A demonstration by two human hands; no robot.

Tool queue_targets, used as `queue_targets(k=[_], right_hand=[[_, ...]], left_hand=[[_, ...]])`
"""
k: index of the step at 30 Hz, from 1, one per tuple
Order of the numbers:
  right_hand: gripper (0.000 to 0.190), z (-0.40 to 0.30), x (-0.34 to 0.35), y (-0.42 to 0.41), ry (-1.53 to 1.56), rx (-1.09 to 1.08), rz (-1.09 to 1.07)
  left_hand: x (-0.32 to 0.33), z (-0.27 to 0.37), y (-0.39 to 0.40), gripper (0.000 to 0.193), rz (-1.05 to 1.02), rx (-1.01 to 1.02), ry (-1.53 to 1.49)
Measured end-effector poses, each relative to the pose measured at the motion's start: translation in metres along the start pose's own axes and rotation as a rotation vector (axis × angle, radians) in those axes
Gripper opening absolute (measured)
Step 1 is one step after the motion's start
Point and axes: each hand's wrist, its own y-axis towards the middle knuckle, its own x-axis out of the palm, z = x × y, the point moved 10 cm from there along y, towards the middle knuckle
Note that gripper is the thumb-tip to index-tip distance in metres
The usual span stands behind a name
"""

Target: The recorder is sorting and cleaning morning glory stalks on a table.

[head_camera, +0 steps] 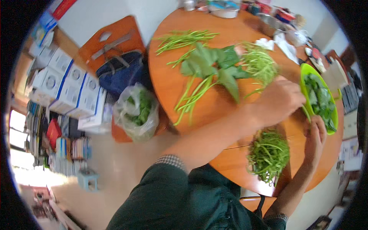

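My left hand [283, 99] is beside the left edge of a lime-green plastic basket [304, 75] that holds leafy greens [317, 97]. Just below it my right hand [316, 129] pinches a green stem [306, 113], which runs up to my left hand; both hands grip it. Large-leafed greens with long stems [202, 61] lie spread over the round wooden table [164, 72]. A pale heap of stem peelings [260, 63] sits above my left hand. Nearer my body is a darker heap of stems and scraps [268, 156].
A plastic bag of greens [136, 112] and a dark blue bag [122, 70] rest on an orange chair [115, 34] left of the table. White tissues [265, 44], a metal pot [270, 21] and a white tub [224, 11] stand along the table's far side. Boxes [66, 83] are stacked at left.
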Motion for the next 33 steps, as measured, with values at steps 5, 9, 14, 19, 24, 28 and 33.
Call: queue_targets(k=[5, 9, 14, 19, 24, 28, 33], right_hand=[[0.011, 0.006, 0.012, 0.000, 0.035, 0.071, -0.112], [0.015, -0.003, 0.033, 0.000, 0.161, 0.049, -0.265], [0.009, -0.017, 0.025, -0.005, 0.225, 0.010, -0.268], [0.010, -0.018, 0.026, -0.007, 0.282, 0.075, -0.261], [0.010, -0.015, 0.030, -0.007, 0.302, 0.085, -0.274], [0.008, -0.010, 0.028, -0.003, 0.263, 0.065, -0.225], [0.007, -0.012, 0.023, -0.002, 0.347, 0.027, -0.173]], left_hand=[[0.006, -0.007, 0.005, 0.013, -0.122, -0.074, -0.040], [0.002, -0.004, 0.009, 0.011, -0.127, -0.117, -0.002], [0.005, 0.010, 0.017, 0.012, -0.121, -0.127, -0.027], [0.004, 0.013, 0.015, 0.012, -0.128, -0.095, -0.037], [0.007, 0.012, 0.014, 0.011, -0.147, -0.090, -0.068], [0.007, 0.015, 0.016, 0.011, -0.160, -0.088, -0.050], [0.013, 0.016, 0.014, 0.011, -0.197, -0.099, -0.061]])
